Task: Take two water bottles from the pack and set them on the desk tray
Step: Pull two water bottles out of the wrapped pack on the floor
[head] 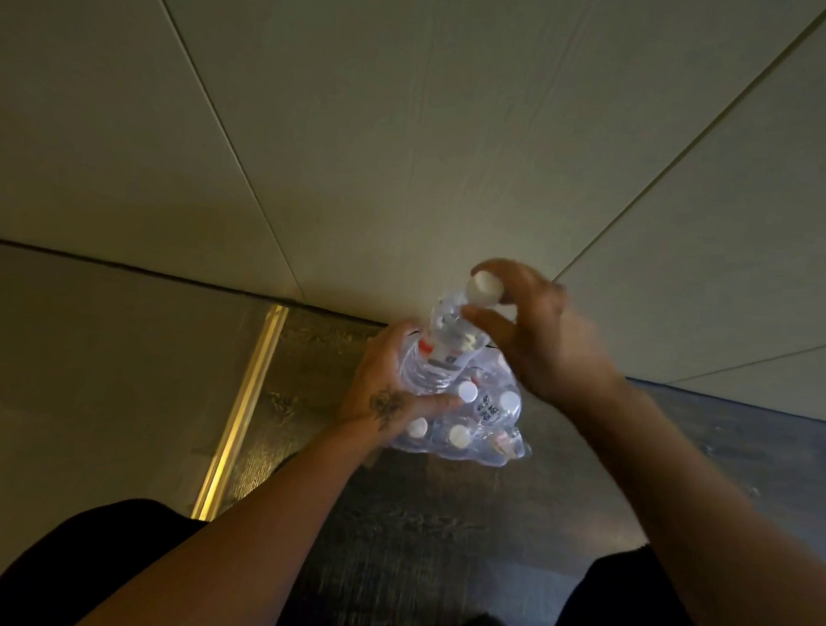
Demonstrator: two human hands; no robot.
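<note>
A shrink-wrapped pack of water bottles with white caps sits on the dark floor against the wall. One clear bottle with a white cap and a red-and-white label sticks up out of the pack, tilted. My right hand grips this bottle around its neck and cap. My left hand presses on the pack's left side, holding the plastic wrap at the bottle's base. No desk tray is in view.
A pale panelled wall rises right behind the pack. A gold metal strip runs along the floor at the left beside a light surface. My dark-clothed knees fill the bottom corners.
</note>
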